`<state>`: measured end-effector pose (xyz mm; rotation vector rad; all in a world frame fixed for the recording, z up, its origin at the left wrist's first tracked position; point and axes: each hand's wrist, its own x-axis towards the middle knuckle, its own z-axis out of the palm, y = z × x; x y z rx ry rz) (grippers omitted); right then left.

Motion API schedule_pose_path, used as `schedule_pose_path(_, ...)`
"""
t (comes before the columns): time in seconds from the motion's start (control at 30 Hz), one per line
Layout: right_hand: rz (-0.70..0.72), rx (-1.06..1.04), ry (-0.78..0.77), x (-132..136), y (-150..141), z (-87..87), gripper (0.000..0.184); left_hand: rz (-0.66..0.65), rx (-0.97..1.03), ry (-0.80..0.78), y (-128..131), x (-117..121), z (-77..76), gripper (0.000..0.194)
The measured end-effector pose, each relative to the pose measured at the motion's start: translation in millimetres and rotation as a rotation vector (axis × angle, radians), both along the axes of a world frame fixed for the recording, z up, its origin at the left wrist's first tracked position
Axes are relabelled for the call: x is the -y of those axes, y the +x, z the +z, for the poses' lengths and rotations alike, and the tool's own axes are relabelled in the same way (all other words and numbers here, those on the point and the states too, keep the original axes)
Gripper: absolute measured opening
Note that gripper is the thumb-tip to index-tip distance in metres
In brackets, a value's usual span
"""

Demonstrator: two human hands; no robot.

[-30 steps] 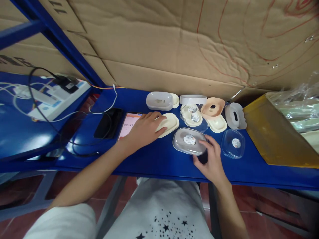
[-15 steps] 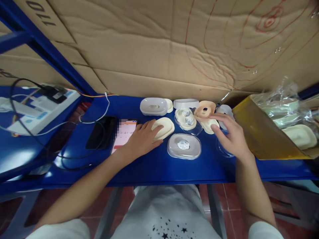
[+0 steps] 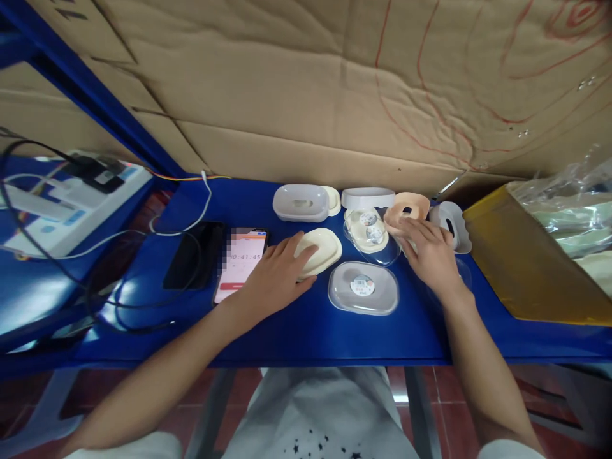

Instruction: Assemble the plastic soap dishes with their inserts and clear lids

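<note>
My left hand (image 3: pixel 281 268) is curled around the left end of a cream oval dish piece (image 3: pixel 324 250), its thumb lying on top. My right hand (image 3: pixel 428 252) is closed downward, fingertips at the front edge of a peach dish piece (image 3: pixel 408 205) with a slot in it. What lies under its palm and fingers is hidden. Left of it, cream pieces with round labels (image 3: pixel 367 228) lie on a clear plastic cover (image 3: pixel 382 256). Between my hands sits a grey oval soap box (image 3: pixel 366 303) under a clear lid with a label.
Along the back stand a light grey dish (image 3: pixel 300 203), a white tray (image 3: pixel 368 197) and a grey slotted piece (image 3: pixel 452 223). A yellow-brown box (image 3: pixel 540 255) with plastic-wrapped pieces is at right. A lit phone (image 3: pixel 239 264), a dark phone (image 3: pixel 195 255) and a power strip (image 3: pixel 81 210) are left.
My right hand has moved down and over the front of the peach piece, its fingers closing and covering the cream piece there. My left hand stays on its cream piece. The view has shifted slightly.
</note>
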<state>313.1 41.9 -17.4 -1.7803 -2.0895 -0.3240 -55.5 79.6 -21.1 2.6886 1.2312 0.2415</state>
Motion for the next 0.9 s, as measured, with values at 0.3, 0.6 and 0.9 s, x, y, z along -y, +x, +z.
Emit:
schedule_pose_path(0.3, 0.022, -0.016, 0.032, -2.4, 0.7, -3.1, 0.040, 0.027, 0.011, -0.011, 2.6, -0.8, 4.5, 0.057)
schedule_pose_path(0.6, 0.226, -0.079, -0.047, -2.5, -21.9, -3.3, 0.041, 0.017, -0.021, 0.022, 6.3, 1.7, 5.8, 0.056)
schedule_pose_path(0.9, 0.212, -0.149, -0.040, -2.0, -19.7, -0.4, 0.030, 0.007, -0.039, 0.045, 7.7, 1.5, 5.3, 0.053)
